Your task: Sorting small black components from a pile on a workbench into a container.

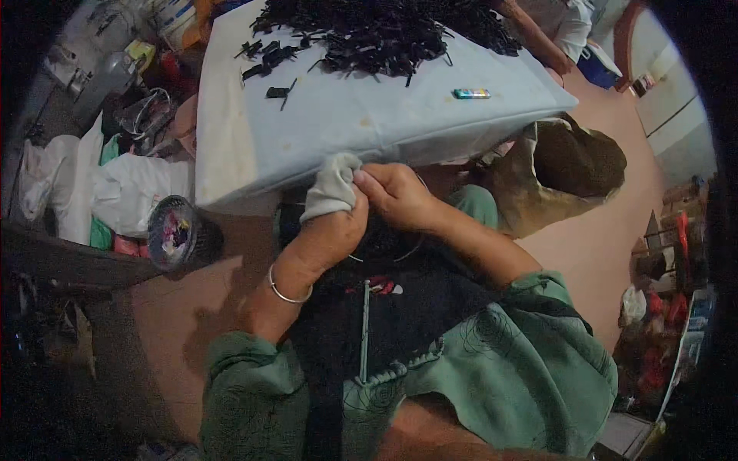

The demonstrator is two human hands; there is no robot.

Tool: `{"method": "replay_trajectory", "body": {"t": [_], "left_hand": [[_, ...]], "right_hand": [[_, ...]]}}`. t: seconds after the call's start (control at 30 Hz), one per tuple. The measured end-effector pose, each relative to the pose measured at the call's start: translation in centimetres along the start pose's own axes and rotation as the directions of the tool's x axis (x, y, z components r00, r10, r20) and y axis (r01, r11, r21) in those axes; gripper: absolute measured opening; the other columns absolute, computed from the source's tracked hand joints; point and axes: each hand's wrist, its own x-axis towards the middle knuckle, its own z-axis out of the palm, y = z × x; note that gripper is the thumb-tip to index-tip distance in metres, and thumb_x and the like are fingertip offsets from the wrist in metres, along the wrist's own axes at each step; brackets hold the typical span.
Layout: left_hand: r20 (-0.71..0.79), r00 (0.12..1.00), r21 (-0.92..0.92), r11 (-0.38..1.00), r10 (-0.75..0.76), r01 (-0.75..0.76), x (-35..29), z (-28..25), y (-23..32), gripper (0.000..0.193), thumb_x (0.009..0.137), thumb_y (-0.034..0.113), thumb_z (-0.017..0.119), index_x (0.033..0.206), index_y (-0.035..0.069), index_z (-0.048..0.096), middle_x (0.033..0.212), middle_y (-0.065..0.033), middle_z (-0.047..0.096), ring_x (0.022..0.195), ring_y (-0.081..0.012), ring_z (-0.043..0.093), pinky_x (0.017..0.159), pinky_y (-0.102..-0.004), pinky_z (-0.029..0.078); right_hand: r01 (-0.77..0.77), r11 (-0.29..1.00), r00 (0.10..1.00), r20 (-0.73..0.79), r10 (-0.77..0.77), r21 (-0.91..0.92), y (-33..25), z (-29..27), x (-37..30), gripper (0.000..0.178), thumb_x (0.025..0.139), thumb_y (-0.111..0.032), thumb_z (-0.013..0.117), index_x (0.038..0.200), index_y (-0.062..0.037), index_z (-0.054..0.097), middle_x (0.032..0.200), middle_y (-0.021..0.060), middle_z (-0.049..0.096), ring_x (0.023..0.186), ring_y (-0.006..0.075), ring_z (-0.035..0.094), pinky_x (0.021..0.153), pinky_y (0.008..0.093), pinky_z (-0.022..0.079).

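A crumpled light grey cloth [332, 188] is between my hands, just off the near edge of the table. My left hand [334, 230], with a bangle at the wrist, is closed on the cloth, which drapes over and hides most of its fingers. My right hand [398, 194] pinches the cloth's right edge between thumb and fingers, close beside the left thumb. Farther up the white-covered table [307, 142], a big heap of small black parts [377, 38] lies spread out. One loose black piece [278, 92] and a colourful lighter-like object [471, 94] sit nearer me.
A large open brown sack [569, 165] stands to the right of the table. On the left are a dark mesh basket [175, 230] and white plastic bags [134, 192]. Another person's arm [542, 38] reaches in at the far right. Shelves with goods [661, 292] line the right side.
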Motion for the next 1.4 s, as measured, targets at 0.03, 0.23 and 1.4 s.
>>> {"method": "replay_trajectory", "body": {"t": [0.03, 0.23, 1.4], "left_hand": [[0.102, 0.995, -0.016, 1.000, -0.024, 0.025, 0.0, 0.0, -0.7, 0.021, 0.080, 0.010, 0.046, 0.098, 0.000, 0.047, 0.088, -0.0197, 0.053, 0.083, -0.0369, 0.052, 0.071, -0.0394, 0.042], [0.262, 0.963, 0.116, 0.988, 0.068, -0.102, 0.7, -1.5, -4.5, 0.032, 0.081, 0.016, 0.053, 0.109, 0.002, 0.049, 0.095, -0.0167, 0.055, 0.080, -0.0311, 0.056, 0.074, -0.0342, 0.044], [0.044, 0.970, -0.667, 0.716, -0.240, 0.207, 2.8, -1.3, 1.1, 0.013, 0.084, 0.006, 0.050, 0.096, 0.000, 0.053, 0.079, -0.0025, 0.056, 0.058, -0.0044, 0.048, 0.048, -0.0175, 0.040]], "right_hand": [[-0.003, 1.000, 1.000, 0.024, 0.003, 0.004, 0.4, -0.3, 0.0, 0.028, 0.091, -0.021, 0.042, 0.078, 0.0022, 0.051, 0.064, -0.0017, 0.045, 0.066, 0.0063, 0.037, 0.059, 0.0259, 0.038], [-0.048, 0.857, 0.986, 0.112, 0.122, -0.512, 0.2, -5.1, 6.2, 0.024, 0.084, -0.023, 0.052, 0.088, -0.0001, 0.056, 0.071, 0.0210, 0.058, 0.063, 0.0319, 0.056, 0.061, 0.0354, 0.043], [0.069, 0.996, 0.967, -0.240, -0.081, -0.057, -3.3, -2.6, 3.3, 0.020, 0.082, -0.017, 0.059, 0.076, 0.0005, 0.054, 0.060, 0.0031, 0.052, 0.056, 0.0051, 0.044, 0.049, 0.0231, 0.038]]}}
